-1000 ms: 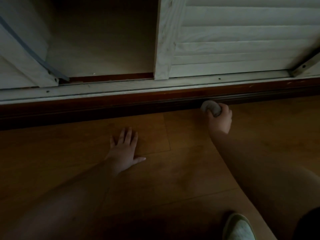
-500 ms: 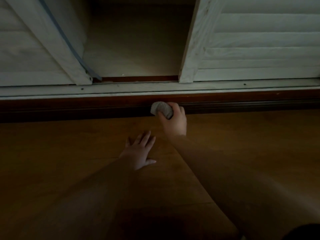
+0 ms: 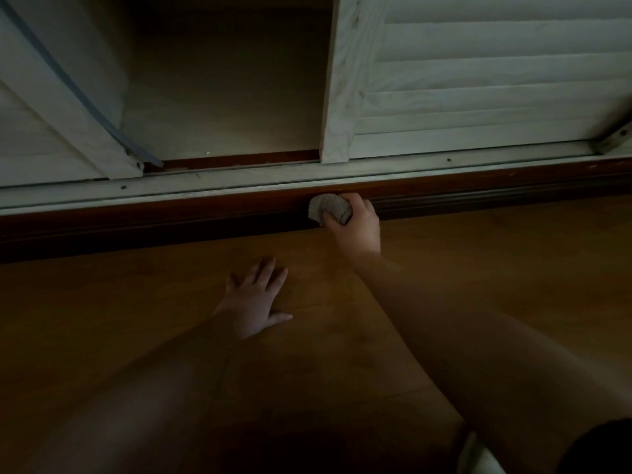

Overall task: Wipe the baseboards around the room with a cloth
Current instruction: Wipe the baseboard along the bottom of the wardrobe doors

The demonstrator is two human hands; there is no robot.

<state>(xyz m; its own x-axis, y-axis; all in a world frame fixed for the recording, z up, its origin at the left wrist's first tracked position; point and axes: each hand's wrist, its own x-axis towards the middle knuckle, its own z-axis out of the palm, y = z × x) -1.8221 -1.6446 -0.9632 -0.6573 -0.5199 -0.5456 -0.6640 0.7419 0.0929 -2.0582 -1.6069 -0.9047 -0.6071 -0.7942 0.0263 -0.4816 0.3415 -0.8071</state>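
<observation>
A dark red-brown baseboard (image 3: 171, 224) runs left to right across the view, under a white sliding-door track. My right hand (image 3: 357, 227) grips a bunched grey cloth (image 3: 326, 206) and holds it against the baseboard near the middle of the view. My left hand (image 3: 254, 302) lies flat on the wooden floor (image 3: 496, 268), fingers spread, a little left of and nearer to me than the right hand.
A white louvred closet door (image 3: 478, 80) stands above the track (image 3: 239, 181) at the right. A second white door (image 3: 51, 107) leans in from the left. Between them is a dark open closet (image 3: 225, 80). A light shoe (image 3: 478, 456) shows at the bottom right.
My right hand has carried the cloth leftward along the baseboard, from under the louvred door to below the opening's right edge. The left hand has stayed flat on the floor.
</observation>
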